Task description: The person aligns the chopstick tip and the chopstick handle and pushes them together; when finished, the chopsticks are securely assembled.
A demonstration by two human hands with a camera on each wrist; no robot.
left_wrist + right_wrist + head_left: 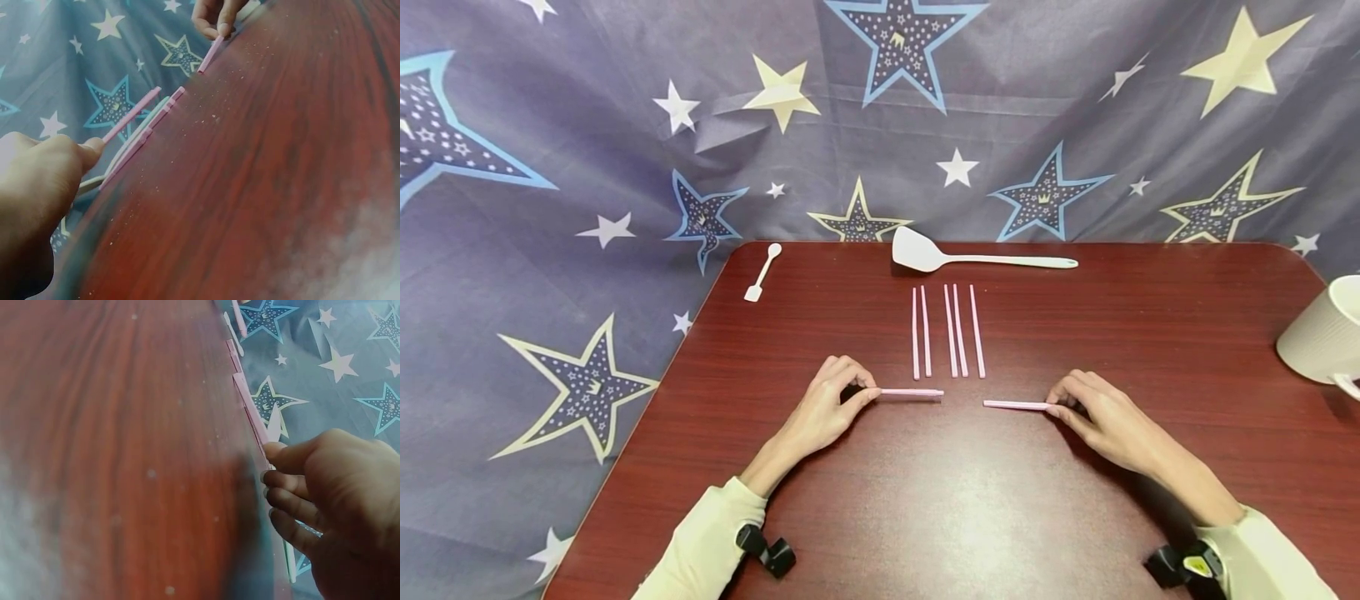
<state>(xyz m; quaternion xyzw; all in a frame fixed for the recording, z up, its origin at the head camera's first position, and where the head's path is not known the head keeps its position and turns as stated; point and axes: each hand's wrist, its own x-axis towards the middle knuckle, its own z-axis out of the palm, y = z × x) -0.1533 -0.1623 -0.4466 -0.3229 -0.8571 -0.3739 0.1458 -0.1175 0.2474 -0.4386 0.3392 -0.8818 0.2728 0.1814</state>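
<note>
Between thumb and fingertips my left hand (823, 408) pinches one end of a thin pink straw (912, 392), which points right. In the left wrist view this straw (131, 115) appears slightly raised off the tabletop. My right hand (1105, 421) pinches the outer end of another pink straw (1015, 406), pointing left; it also shows in the right wrist view (253, 415). A short gap separates the two inner tips. Just beyond them, several loose pink straws (977, 331) lie roughly parallel, pointing away from me, in a group of two and a group of three.
A white spatula (1000, 260) lies along the far edge of the dark red table (1150, 333). At the far left corner is a small white spoon-like tool (763, 274). A cream ribbed mug (1318, 333) stands at the right edge. Behind hangs a star-patterned cloth (625, 125).
</note>
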